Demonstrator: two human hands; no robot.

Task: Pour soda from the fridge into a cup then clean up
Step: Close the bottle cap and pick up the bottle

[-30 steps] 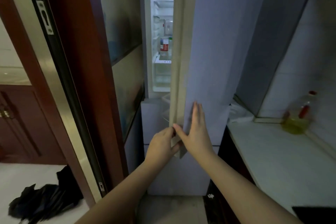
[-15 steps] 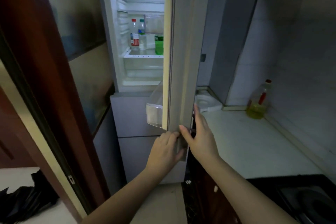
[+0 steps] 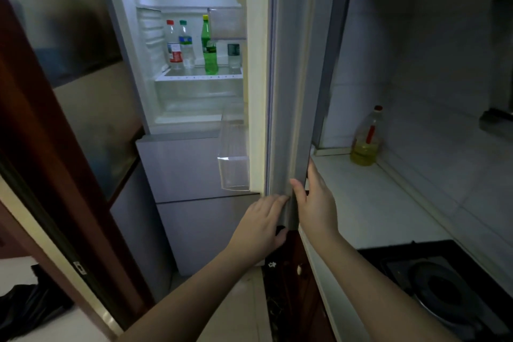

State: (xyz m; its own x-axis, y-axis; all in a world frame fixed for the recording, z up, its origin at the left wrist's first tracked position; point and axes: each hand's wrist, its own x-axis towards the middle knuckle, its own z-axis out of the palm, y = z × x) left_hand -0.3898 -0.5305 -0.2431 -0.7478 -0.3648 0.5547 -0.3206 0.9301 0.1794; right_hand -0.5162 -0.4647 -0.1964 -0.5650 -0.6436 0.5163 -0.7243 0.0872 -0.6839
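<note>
The fridge door [image 3: 288,91] stands wide open, seen edge-on in the middle of the view. My left hand [image 3: 262,223] curls around its lower inner edge. My right hand [image 3: 315,203] lies flat on its outer face, thumb on the edge. Inside the lit fridge [image 3: 194,97], on a shelf, stand a green soda bottle [image 3: 208,47] with a yellow cap, a clear bottle with a red cap [image 3: 173,41], a clear bottle with a green cap [image 3: 185,43] and a small dark-lidded jar [image 3: 233,55]. No cup is in view.
A pale counter [image 3: 369,203] runs along the right, with a bottle of yellow oil [image 3: 366,139] at its back corner and a black gas hob [image 3: 444,286] near me. A dark wooden door frame [image 3: 55,147] fills the left. A black bag [image 3: 27,311] lies on the floor.
The fridge door has swung further open to the right with both hands on its lower edge. More of the shelf shows, including the green bottle and the jar.
</note>
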